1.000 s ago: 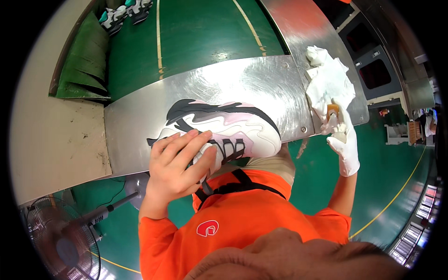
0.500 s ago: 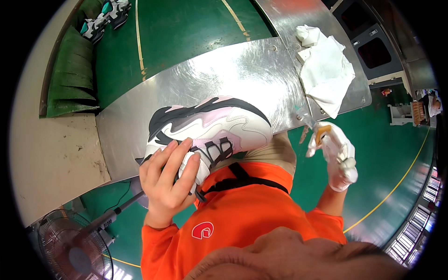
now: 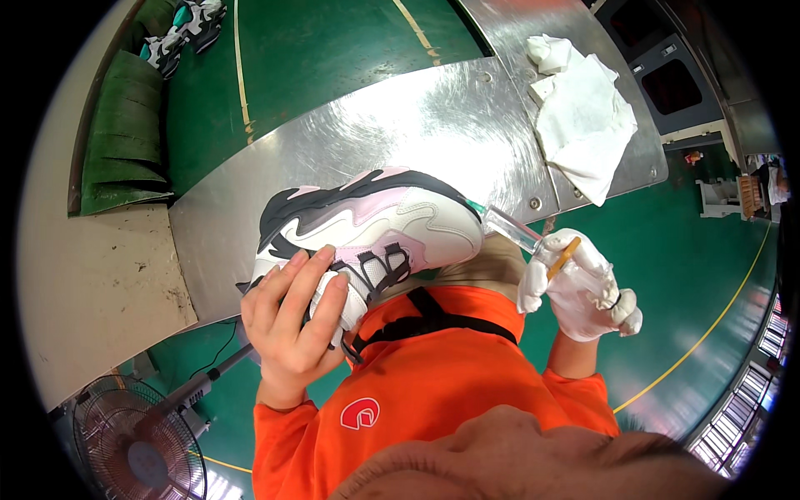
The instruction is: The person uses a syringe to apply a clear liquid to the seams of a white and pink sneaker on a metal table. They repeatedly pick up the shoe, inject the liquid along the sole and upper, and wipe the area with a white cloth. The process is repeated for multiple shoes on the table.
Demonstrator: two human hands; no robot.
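Observation:
A white, pink and black sneaker lies tipped on its side, its dark sole facing away from me and its toe to the right. My bare left hand grips it around the collar and tongue, fingers spread over the laces. In my white-gloved right hand is a clear syringe with a green tip, which meets the sole edge at the toe. A thin amber stick also shows at the gloved fingers. Whether glue is coming out is too small to see.
Under the sneaker is a metal worktop beside a green conveyor belt. A crumpled white cloth lies on the right. More shoes sit at the far left, past a green flap curtain. A fan stands at the lower left.
My right hand has moved left and turned, bringing the syringe from beyond the table edge to the sneaker's toe. My left hand and the sneaker have shifted only slightly left.

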